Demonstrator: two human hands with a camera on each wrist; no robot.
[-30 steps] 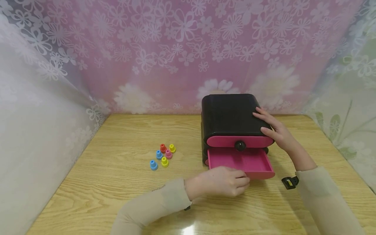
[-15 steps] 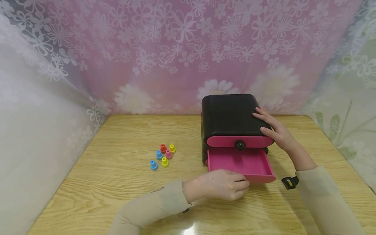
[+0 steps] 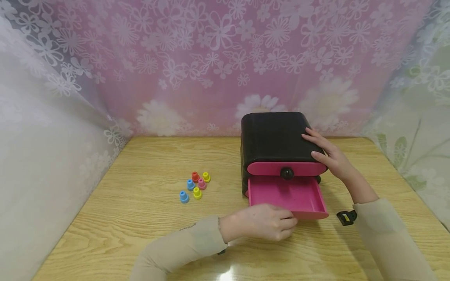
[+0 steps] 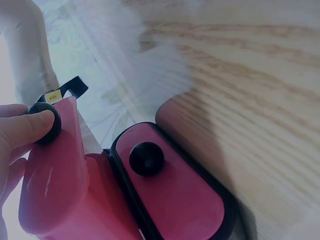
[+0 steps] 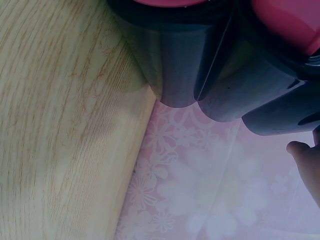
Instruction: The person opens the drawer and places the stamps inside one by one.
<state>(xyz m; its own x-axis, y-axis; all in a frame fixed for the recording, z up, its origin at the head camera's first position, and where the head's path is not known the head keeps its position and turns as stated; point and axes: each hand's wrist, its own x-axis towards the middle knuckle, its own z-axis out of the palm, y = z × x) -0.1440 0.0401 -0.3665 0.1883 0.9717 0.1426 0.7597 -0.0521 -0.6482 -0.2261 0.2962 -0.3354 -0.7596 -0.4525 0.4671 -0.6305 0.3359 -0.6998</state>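
A black mini drawer cabinet (image 3: 275,136) with pink drawer fronts stands on the table. One lower pink drawer (image 3: 293,195) is pulled out, and nothing lies in the part of it that shows. My left hand (image 3: 265,222) is at its front, and in the left wrist view the fingers pinch its round black knob (image 4: 51,137). My right hand (image 3: 330,156) rests on the cabinet's top right edge with fingers spread. In the right wrist view just part of that hand (image 5: 311,162) shows, beside the black casing (image 5: 182,65).
Left of the cabinet, several small cone-shaped plastic pieces (image 3: 197,193) in red, yellow, blue and pink stand in a group on the wooden table (image 3: 140,230). A closed upper drawer (image 3: 267,169) sits above the pulled-out one. Flowered curtains (image 3: 197,86) enclose the table.
The lower drawer has come slightly further out toward me, my left hand moving with it. My right hand stays in place on the cabinet.
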